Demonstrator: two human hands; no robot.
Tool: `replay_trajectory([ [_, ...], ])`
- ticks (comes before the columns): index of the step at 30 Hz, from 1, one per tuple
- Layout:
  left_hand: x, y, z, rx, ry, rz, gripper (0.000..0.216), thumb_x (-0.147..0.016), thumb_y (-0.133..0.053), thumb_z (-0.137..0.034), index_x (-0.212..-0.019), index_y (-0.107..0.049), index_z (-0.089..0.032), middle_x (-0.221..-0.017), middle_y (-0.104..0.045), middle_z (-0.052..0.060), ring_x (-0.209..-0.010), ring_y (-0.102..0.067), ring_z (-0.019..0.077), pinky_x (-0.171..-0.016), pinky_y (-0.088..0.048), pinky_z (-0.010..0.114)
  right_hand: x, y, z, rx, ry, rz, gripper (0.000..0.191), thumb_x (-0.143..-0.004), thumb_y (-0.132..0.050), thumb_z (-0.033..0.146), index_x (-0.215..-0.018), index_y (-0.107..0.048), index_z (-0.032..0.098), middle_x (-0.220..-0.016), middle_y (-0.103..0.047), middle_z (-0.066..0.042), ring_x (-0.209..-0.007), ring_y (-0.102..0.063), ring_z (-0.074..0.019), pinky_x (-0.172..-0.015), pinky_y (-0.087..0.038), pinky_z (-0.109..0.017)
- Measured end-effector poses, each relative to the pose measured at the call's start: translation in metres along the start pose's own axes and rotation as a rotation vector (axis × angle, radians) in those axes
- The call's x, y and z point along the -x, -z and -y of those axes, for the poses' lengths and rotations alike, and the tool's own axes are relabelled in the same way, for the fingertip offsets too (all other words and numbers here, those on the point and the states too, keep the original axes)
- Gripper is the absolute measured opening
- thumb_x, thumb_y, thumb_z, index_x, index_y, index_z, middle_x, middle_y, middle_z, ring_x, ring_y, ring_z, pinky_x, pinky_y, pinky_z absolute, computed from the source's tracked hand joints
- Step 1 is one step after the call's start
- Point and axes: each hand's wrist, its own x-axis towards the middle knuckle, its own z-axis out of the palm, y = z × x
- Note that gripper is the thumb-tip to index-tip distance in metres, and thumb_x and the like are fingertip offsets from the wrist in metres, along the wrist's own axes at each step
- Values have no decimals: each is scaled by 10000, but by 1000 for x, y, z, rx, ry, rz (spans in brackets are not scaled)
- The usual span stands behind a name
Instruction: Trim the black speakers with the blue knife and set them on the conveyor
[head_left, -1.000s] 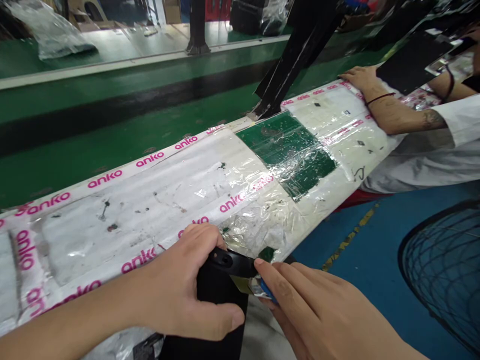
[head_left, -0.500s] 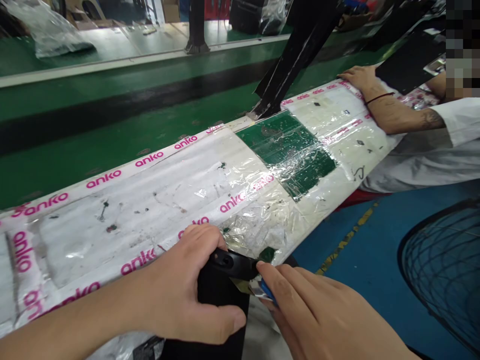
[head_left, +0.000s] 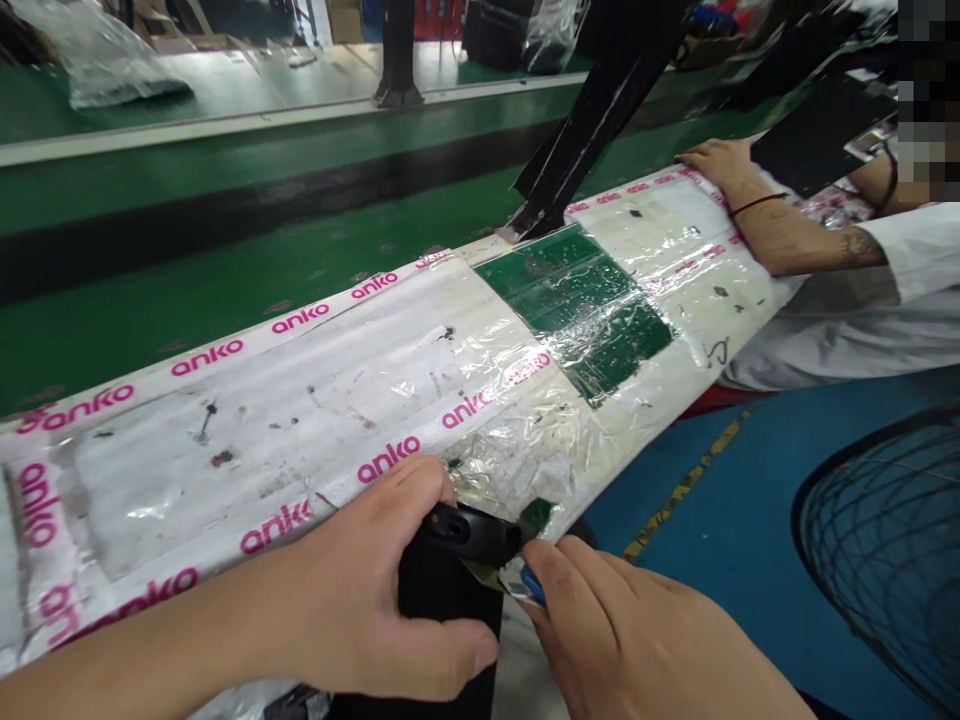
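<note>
At the near edge of the worktop, my left hand (head_left: pixel 382 590) is closed round one end of a black curved plastic part (head_left: pixel 480 530) with a small hole in it. Its thumb points right, clear of the part. My right hand (head_left: pixel 630 630) is closed on a small blue tool with a shiny metal end (head_left: pixel 531 582), mostly hidden by the fingers. That metal end lies close under the right end of the part; whether it touches cannot be made out. A black panel (head_left: pixel 450 610) shows below the hands.
The worktop (head_left: pixel 262 410) is covered in white sheet, clear film and pink-lettered tape, with a bare green patch (head_left: pixel 600 300). Another person's hand (head_left: pixel 724 165) rests on its far end. A black post (head_left: pixel 570 150) rises behind. A black wire fan guard (head_left: pixel 885 540) stands at right on the blue floor.
My right hand has shifted slightly, the blue tool with it, beside the black part's right end. My left hand keeps hold of the part, almost unmoved.
</note>
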Motion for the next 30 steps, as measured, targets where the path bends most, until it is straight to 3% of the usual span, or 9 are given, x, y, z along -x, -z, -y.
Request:
replay_trajectory([
  [6, -1, 1, 2, -5, -49, -5, 425, -756, -770, -459, -928, -451, -237, -995, -474, 9, -855, -492, 209, -682, -440, 337, -7, 0, -1, -62, 8, -43, 267, -1012, -288, 77, -1135, -518, 135, -734, -668, -39, -551, -668, -221, -443, -517, -352],
  [9, -2, 1, 3, 4, -59, -16, 424, -751, -771, -452, -924, -450, -236, -990, -470, 10, -863, -491, 212, -691, -436, 338, -7, 1, -1, -54, 12, -47, 267, -1027, -284, 80, -1141, -520, 129, -742, -675, -45, -566, -678, -225, -440, -521, -357],
  [15, -1, 0, 5, 2, -51, -19, 430, -742, -772, -446, -936, -450, -236, -995, -468, 9, -870, -493, 214, -694, -436, 337, 1, -2, -3, -44, -8, -61, 289, -934, -342, 45, -1142, -523, 131, -735, -663, -39, -545, -659, -232, -434, -505, -372],
  [21, 0, 0, -1, -6, -21, -15, 404, -748, -765, -432, -905, -449, -236, -969, -475, 6, -838, -498, 207, -658, -437, 324, 3, -2, -2, -45, -9, 43, 408, -794, -460, 18, -1176, -537, 141, -787, -655, -38, -576, -637, -222, -474, -483, -358],
  [26, -1, 1, -16, -28, 24, -12, 344, -722, -734, -359, -891, -459, -243, -824, -519, -12, -811, -530, 228, -633, -428, 318, 2, -3, 4, -41, -47, 58, 391, -719, -532, 50, -1094, -584, 147, -757, -636, -66, -533, -598, -242, -446, -445, -366],
  [30, -3, -4, -27, -86, 116, -36, 291, -738, -692, -359, -881, -468, -243, -788, -539, -18, -748, -543, 220, -630, -413, 331, -10, 10, 0, -98, -103, 148, 277, -685, -562, 90, -928, -561, 223, -667, -588, -31, -434, -546, -229, -387, -305, -366],
])
